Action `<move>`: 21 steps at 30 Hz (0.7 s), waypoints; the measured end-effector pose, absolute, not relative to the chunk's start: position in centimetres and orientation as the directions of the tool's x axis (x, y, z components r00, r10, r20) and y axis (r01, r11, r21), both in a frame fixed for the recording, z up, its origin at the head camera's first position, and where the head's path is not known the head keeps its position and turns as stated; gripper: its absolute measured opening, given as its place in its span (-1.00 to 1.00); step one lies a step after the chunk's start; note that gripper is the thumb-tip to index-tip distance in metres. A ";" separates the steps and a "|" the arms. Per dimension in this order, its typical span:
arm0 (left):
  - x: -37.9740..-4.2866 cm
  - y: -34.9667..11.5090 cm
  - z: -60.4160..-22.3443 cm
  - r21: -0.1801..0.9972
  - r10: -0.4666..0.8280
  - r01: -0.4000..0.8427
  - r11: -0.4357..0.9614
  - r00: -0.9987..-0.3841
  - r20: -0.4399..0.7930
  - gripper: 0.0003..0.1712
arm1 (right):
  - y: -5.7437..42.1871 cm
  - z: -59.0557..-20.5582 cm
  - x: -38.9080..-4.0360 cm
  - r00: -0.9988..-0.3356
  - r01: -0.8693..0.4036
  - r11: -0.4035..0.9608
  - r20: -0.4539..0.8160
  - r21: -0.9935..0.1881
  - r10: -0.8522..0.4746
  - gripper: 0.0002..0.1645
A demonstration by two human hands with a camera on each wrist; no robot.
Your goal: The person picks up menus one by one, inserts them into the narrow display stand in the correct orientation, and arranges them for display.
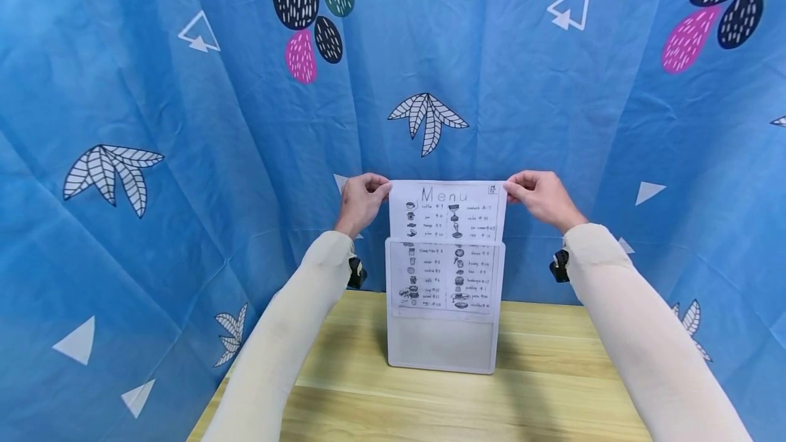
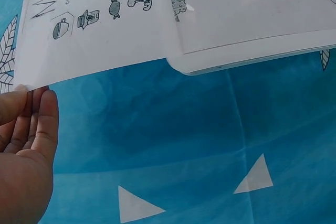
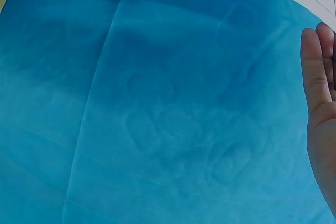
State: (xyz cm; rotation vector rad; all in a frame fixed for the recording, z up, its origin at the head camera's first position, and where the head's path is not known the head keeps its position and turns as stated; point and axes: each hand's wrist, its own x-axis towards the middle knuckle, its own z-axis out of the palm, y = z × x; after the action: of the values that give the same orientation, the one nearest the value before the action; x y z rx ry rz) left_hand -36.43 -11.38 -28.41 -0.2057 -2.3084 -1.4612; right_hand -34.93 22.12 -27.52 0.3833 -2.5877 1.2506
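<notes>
A white menu sheet (image 1: pixel 442 210), hand-drawn with small food pictures and prices, stands upright with its lower part inside a clear sign holder (image 1: pixel 442 346). Its top part sticks out above the holder's upper edge. My left hand (image 1: pixel 360 202) pinches the sheet's upper left corner between thumb and fingers. At the upper right corner, my right hand (image 1: pixel 543 198) pinches the paper the same way. In the left wrist view the left hand (image 2: pixel 31 140) grips the corner beside the word at the top. Only part of the right hand (image 3: pixel 320 87) shows in the right wrist view.
The holder stands on a light wooden table (image 1: pixel 552 360). Close behind it hangs a blue patterned curtain (image 1: pixel 522 87), which also runs along both sides. A dark wrist camera (image 1: pixel 356 273) sits on the left sleeve and another camera (image 1: pixel 559 266) on the right.
</notes>
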 end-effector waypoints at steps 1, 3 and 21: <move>-36.4 -11.4 -28.5 0.835 -0.089 0.329 0.442 -0.910 0.406 -0.84 | 22.1 -27.6 -35.0 -0.936 -0.339 0.600 0.327 -0.725 -0.133 -0.56; -36.3 -11.4 -28.6 0.838 -0.092 0.326 0.437 -0.911 0.402 -0.85 | 22.1 -27.7 -35.0 -0.936 -0.338 0.603 0.327 -0.722 -0.134 -0.56; -36.2 -11.4 -29.5 0.845 -0.092 0.309 0.437 -0.919 0.384 -0.84 | 22.2 -28.7 -34.9 -0.944 -0.320 0.611 0.296 -0.724 -0.143 -0.55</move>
State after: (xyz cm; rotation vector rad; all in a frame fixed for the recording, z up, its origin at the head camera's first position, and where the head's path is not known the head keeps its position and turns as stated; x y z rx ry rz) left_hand -36.20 -11.42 -29.46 -0.1848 -2.3208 -1.4800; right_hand -34.93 22.22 -28.67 0.3827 -2.6284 1.2420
